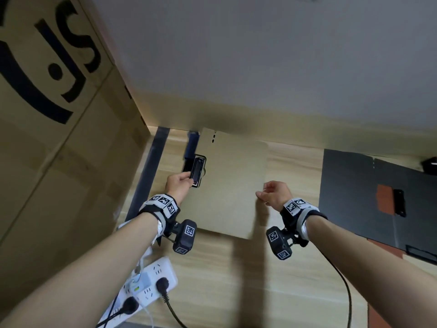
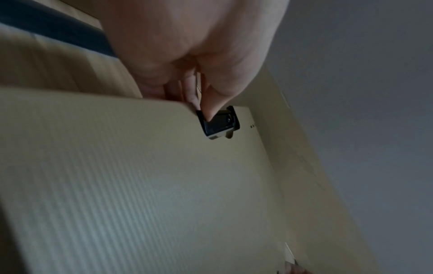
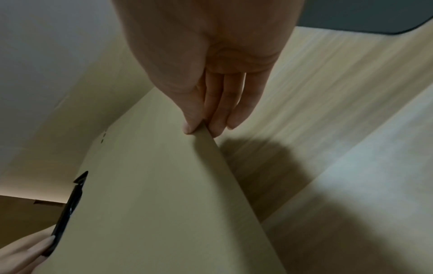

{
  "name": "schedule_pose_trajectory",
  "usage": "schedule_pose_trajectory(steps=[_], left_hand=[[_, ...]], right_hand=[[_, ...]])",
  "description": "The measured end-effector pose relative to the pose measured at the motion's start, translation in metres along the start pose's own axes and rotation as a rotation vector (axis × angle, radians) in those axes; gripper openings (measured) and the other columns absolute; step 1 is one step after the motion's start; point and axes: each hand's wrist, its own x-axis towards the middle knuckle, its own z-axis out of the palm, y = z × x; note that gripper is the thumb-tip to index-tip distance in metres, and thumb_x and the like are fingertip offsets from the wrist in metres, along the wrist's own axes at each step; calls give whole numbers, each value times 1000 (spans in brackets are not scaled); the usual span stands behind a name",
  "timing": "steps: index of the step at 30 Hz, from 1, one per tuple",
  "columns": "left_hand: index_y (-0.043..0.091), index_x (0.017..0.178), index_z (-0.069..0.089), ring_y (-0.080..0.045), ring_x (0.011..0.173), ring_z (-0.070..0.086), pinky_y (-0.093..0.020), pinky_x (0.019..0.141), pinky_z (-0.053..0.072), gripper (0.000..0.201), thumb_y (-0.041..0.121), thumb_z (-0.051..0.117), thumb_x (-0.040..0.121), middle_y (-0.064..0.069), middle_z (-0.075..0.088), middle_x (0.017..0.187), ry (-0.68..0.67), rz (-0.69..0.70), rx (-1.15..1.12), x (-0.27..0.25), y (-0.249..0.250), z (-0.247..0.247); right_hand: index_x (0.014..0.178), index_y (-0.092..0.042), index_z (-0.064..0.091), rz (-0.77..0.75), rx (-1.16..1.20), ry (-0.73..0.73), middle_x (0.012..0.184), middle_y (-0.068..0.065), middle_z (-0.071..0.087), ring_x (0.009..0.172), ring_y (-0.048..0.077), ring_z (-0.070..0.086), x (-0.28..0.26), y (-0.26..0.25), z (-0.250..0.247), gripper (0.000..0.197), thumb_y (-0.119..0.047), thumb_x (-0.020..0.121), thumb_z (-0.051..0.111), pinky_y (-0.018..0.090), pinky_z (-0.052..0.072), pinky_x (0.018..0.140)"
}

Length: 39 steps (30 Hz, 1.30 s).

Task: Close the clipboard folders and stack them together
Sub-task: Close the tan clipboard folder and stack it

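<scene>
1. While two clipboard folders show on the wooden table [image 1: 236, 280], only one is in the hands: a beige folder [image 1: 231, 185] held up off the surface between both hands; its shadow falls on the wood below it.
2. Two hands are in view; the left hand [image 1: 178, 184] pinches the black clip [image 1: 197, 171] at the folder's left edge, thumb on top and fingers [image 2: 192, 96] curled beneath, as the left wrist view shows.
3. On the other side, the right hand [image 1: 274, 192] nips the folder's right edge between the thumb and nearly straight fingers [image 3: 222, 103]; the beige panel bows slightly under that grip.
4. One clip is visible on the beige folder; two small dark holes sit near its far corner.
5. Off to the right, well apart from the beige one, a black folder [image 1: 369, 192] lies open and flat on the table; one black clip shows on it beside an orange patch [image 1: 385, 201].
6. At the left stands one large cardboard box [image 1: 54, 138] with dark printed letters.
7. Near the person's left forearm lies one white power strip [image 1: 151, 280] with two black plugs in it.
8. Each wrist carries one strapped camera mount with black-and-white marker squares; a black cable trails from the right one.
</scene>
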Motion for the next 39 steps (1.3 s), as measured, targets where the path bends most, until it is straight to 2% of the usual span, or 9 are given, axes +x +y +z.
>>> schedule_pose_trajectory(steps=[5, 9, 13, 17, 21, 26, 31, 34, 39], left_hand=[[7, 129, 64, -23, 122, 59, -27, 107, 40, 38, 2, 58, 91, -9, 65, 131, 42, 5, 82, 29, -1, -15], [9, 125, 68, -24, 119, 60, -20, 92, 39, 37, 1, 53, 92, -7, 67, 129, 60, -17, 176, 45, -5, -20], [17, 116, 73, -26, 108, 64, -24, 86, 45, 32, 15, 53, 91, -4, 71, 122, 85, 20, 416, 52, -14, -27], [11, 82, 73, -29, 81, 67, -36, 68, 54, 25, 28, 56, 88, -6, 73, 85, 76, 190, 645, 54, -22, -25], [20, 111, 74, -27, 98, 69, -35, 82, 56, 26, 32, 65, 91, 0, 76, 105, 71, 190, 646, 52, -22, -25], [19, 115, 73, -29, 98, 68, -32, 80, 55, 28, 32, 65, 91, -5, 76, 107, 63, 182, 665, 50, -18, -22], [21, 126, 67, -27, 109, 65, -29, 85, 49, 36, 27, 64, 91, -4, 72, 118, -10, 139, 639, 53, -17, -23], [16, 126, 60, -32, 108, 62, -37, 85, 50, 34, 17, 59, 92, -11, 66, 120, -29, 235, 747, 43, -6, -14], [13, 151, 34, -29, 137, 41, -42, 108, 39, 62, 8, 55, 93, -12, 40, 151, -129, 518, 854, 8, 24, 33]], right_hand=[[101, -10, 66, 60, -109, 9, 88, 6, 73, 92, 32, 71, 24, -15, 28, 35, -22, 73, 83, 45, 57, 90], [105, -9, 68, 84, -196, -16, 93, 5, 71, 88, 27, 67, 32, -26, 43, 34, -17, 74, 79, 32, 54, 82], [101, -13, 63, 89, -297, -71, 93, 4, 63, 86, 23, 59, 31, -29, 49, 26, -13, 78, 75, 27, 46, 77], [119, -14, 56, 79, -389, 12, 104, 4, 62, 104, 28, 60, 28, -22, 57, 47, -28, 78, 75, 27, 43, 82], [120, -14, 52, 43, -420, 65, 105, 1, 58, 106, 28, 60, 29, -13, 63, 54, -34, 76, 78, 29, 42, 82], [125, -16, 48, -7, -447, 65, 122, 8, 60, 109, 29, 59, 30, -5, 63, 60, -27, 72, 76, 36, 49, 91], [133, -14, 45, -21, -473, -21, 131, 8, 55, 115, 27, 57, 25, -9, 47, 62, -27, 79, 72, 32, 45, 97], [134, -11, 46, -44, -448, 13, 131, 10, 56, 116, 27, 57, 15, -5, 23, 52, -27, 88, 62, 30, 43, 96], [132, -10, 49, -20, -378, 96, 124, 9, 60, 106, 23, 58, -14, 32, -41, 48, -23, 88, 65, 31, 45, 90]])
